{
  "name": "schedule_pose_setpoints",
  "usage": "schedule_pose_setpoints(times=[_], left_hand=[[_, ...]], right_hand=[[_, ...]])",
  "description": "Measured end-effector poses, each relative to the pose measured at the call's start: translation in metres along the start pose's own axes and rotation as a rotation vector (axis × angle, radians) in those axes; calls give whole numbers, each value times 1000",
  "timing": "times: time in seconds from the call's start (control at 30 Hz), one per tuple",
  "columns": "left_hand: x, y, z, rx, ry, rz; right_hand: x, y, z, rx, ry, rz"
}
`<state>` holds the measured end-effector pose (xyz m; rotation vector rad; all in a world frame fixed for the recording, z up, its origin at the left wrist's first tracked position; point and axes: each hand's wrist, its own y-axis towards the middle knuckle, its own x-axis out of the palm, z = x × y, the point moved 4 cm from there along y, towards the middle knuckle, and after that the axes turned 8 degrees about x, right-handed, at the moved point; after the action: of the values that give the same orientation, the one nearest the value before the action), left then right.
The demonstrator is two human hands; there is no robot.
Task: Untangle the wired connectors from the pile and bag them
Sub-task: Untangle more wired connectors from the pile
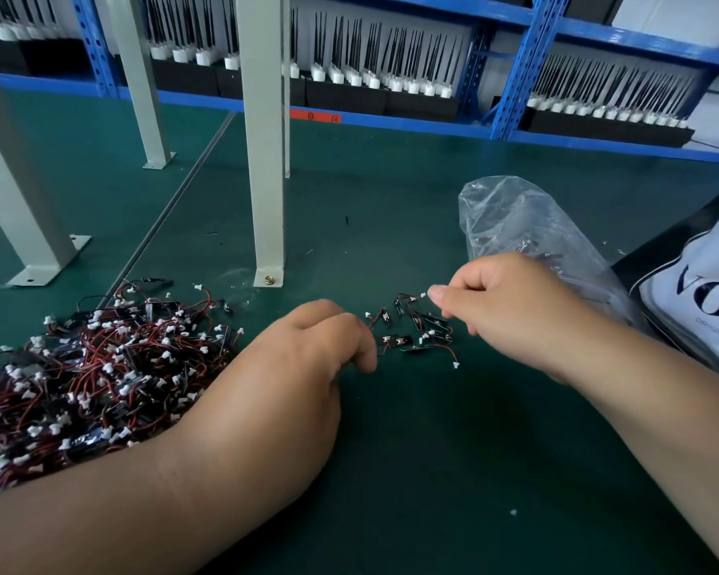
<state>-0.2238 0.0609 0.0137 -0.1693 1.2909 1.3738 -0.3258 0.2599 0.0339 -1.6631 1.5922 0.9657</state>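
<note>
Right hand pinches a wired connector near the plastic bag, apparently for bagging; left hand curled, grip hidden.

Large dark letters "VO" stand on the white fabric item at the right edge (the word is cut off by the frame), with a line of small print beneath them too blurred to read. A red label on the blue shelf rail bears dark characters, not clearly legible.
</note>
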Motion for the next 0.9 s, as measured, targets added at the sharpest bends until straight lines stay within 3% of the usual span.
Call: schedule_pose_setpoints(times=[0.1,0.17,0.3,0.53,0.67,0.77,0.83,0.9], left_hand=[[-10,1,10,119,-35,132],[-15,2,13,162,-86,213],[-22,2,15,136,-141,342],[-22,3,14,110,-271,415],[-19,2,11,95,-340,406],[-14,2,7,98,-262,339],[-11,2,2,66,-218,299],[-8,2,-2,38,-201,267]], right_hand=[[4,-10,-12,-90,6,-94],[10,-21,-25,-186,73,-253],[28,-48,-47,-291,220,-519],[56,-77,-60,-203,631,-661],[57,-77,-59,-158,717,-645],[54,-71,-51,-104,717,-596],[48,-64,-47,-171,617,-472],[38,-55,-43,-281,433,-227]])
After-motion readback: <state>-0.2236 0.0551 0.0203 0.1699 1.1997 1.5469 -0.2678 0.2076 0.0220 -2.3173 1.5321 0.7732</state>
